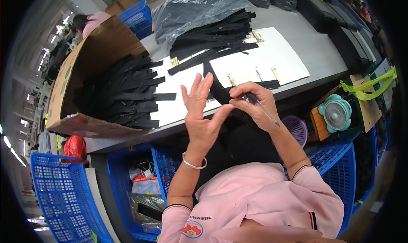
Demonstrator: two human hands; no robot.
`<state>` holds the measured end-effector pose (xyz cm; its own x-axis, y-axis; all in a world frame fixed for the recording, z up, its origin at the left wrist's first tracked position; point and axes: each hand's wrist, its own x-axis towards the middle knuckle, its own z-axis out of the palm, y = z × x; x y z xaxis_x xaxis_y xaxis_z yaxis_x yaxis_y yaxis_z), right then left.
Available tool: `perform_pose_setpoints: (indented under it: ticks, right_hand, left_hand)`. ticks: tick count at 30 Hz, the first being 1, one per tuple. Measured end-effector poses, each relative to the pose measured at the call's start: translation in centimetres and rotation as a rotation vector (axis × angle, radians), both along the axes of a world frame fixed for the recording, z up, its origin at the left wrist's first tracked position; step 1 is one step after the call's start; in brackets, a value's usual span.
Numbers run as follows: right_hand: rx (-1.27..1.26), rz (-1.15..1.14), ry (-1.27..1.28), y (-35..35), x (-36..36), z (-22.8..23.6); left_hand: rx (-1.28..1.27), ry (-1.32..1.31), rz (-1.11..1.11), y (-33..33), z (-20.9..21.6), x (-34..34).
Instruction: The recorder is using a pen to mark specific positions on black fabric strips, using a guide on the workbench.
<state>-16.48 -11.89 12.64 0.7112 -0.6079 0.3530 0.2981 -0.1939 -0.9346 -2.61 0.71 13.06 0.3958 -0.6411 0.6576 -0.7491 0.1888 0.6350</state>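
Note:
My left hand (199,111) is raised with its fingers stretched and apart, the thumb reaching toward my right fingertips. A black fabric strip (216,86) runs beside it from the white board down to the right hand. My right hand (260,106) is closed around a pen (267,114) with a clear barrel and dark grip; thumb and forefinger meet at the strip's near end. Whether they pinch the strip is partly hidden. Beyond my hands, a pile of black strips (208,37) lies partly under clear plastic sheeting (191,9).
An open cardboard box (63,90) at left holds many black strips (123,90). The white board (272,52) lies on the grey table (304,43). Blue crates (63,196), a purple basket (296,130) and a teal fan (335,113) stand around me. Another person (91,24) is far left.

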Motion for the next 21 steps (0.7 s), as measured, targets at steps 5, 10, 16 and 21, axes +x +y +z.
perform_pose_setpoints:
  ticks: [5, 10, 16, 21]
  right_hand:
    - [0.124, 0.111, -0.123, 2.4, -0.8, -0.7]
    - [-0.015, 0.158, -0.123, 2.9, -1.2, -1.4]
    - [-0.252, -0.313, 0.172, 0.0, 0.7, -4.2]
    - [-0.806, -0.39, 0.343, -6.7, 3.3, -11.8]
  left_hand:
    - [-0.121, 0.166, -0.03, 1.1, -1.6, -1.3]
    - [-0.145, 0.771, -0.206, 2.7, -1.4, -3.1]
    - [-0.237, 0.786, 0.003, 4.3, -1.3, -3.5]
    - [-0.14, 0.678, 0.08, 5.4, -2.4, -3.2]
